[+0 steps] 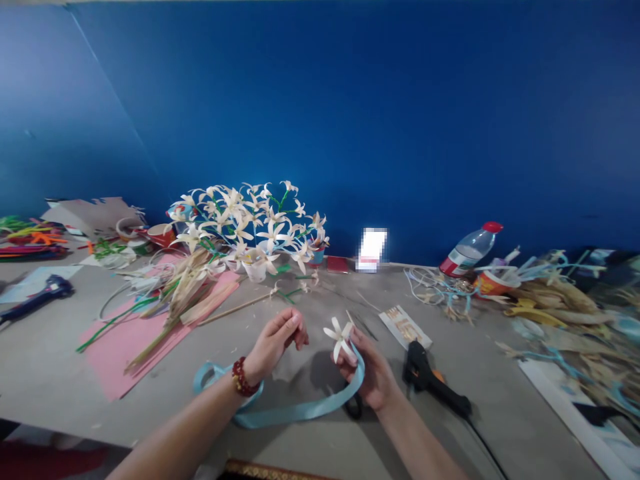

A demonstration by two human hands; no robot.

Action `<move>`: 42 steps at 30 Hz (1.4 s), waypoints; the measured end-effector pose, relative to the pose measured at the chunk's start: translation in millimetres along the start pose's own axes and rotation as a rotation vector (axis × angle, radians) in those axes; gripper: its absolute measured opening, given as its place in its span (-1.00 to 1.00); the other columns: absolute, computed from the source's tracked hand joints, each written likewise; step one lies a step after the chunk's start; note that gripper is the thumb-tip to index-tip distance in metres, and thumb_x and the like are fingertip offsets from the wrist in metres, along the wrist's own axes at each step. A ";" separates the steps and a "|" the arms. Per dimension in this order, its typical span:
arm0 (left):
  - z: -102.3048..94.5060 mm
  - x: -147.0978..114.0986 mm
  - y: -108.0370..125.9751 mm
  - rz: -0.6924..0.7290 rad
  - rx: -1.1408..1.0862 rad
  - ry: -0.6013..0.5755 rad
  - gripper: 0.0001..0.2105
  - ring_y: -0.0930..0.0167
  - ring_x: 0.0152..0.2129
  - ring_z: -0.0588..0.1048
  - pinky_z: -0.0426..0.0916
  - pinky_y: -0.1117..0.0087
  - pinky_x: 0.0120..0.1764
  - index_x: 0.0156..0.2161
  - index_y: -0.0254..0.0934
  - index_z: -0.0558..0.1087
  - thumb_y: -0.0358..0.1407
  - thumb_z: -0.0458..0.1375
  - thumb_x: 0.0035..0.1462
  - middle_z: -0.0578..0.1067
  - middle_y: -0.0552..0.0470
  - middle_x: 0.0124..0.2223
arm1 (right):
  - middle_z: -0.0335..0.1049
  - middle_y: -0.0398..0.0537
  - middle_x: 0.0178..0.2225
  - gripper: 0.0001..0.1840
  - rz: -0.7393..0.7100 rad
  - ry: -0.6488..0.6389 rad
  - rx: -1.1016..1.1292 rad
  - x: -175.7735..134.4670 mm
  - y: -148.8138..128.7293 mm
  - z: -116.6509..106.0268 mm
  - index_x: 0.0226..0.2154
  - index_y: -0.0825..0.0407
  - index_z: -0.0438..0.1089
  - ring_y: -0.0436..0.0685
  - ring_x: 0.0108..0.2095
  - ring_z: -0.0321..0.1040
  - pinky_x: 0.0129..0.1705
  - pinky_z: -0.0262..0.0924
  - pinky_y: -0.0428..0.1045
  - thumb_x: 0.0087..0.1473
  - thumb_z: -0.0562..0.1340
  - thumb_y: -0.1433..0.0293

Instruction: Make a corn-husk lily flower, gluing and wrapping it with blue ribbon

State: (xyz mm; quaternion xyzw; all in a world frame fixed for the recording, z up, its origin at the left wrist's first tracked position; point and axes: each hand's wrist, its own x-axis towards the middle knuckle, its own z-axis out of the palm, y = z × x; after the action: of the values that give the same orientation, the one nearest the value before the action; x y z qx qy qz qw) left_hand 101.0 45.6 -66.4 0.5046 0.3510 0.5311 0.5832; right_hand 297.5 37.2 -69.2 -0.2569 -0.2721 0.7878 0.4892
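Held cream-white, star-shaped, husk-like flower [340, 338] and light-blue, flat fabric ribbon [295, 413] in right hand [370, 375], above grey worktop [165, 407] near front edge. Curled left hand [280, 338] nearly closed, without visible load. Judged petals joined, ribbon largely loose.

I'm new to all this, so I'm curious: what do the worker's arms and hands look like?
They're a person's, with no gloves or sleeves in view. The left hand has a beaded bracelet at its wrist, dark red with some golden beads; the right hand shows no jewellery.

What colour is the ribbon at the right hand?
The ribbon is light blue, seen best in the head view.
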 end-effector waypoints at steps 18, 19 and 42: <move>-4.4 -3.3 5.5 0.417 0.952 -0.032 -0.88 0.11 0.24 0.21 -0.09 -0.13 0.26 -0.26 -0.17 0.55 -0.38 0.15 0.19 0.23 -0.12 0.33 | 0.18 -0.29 -0.67 -0.69 0.025 -0.051 0.067 -3.0 5.2 0.1 -0.50 0.03 0.33 -0.02 -0.57 0.15 -0.39 0.18 -0.10 -0.06 0.45 0.26; -2.3 -4.7 6.4 0.420 0.912 -0.036 -0.82 0.13 0.24 0.22 -0.04 -0.10 0.26 -0.19 -0.15 0.55 -0.40 0.12 0.20 0.18 -0.10 0.36 | 0.19 -0.29 -0.67 -0.69 0.024 -0.056 0.062 -2.0 6.9 -1.5 -0.50 0.03 0.33 -0.03 -0.58 0.13 -0.39 0.18 -0.10 -0.05 0.44 0.26; 17.1 -22.2 -11.2 0.110 0.078 0.105 -0.94 0.26 -0.15 0.48 0.35 0.31 -0.06 -0.32 -0.24 0.60 -0.33 0.33 0.05 0.51 -0.02 -0.24 | 0.42 -0.19 -0.55 -0.68 0.093 -0.162 0.013 -14.5 23.7 15.0 -0.45 0.07 0.34 0.00 -0.52 0.42 -0.46 0.19 -0.14 -0.04 0.43 0.23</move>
State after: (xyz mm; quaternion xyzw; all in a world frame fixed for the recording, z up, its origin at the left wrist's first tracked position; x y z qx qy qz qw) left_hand 116.0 21.1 -75.8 0.5170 0.3733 0.5740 0.5137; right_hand 278.1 12.4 -72.5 -0.2014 -0.2934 0.8297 0.4302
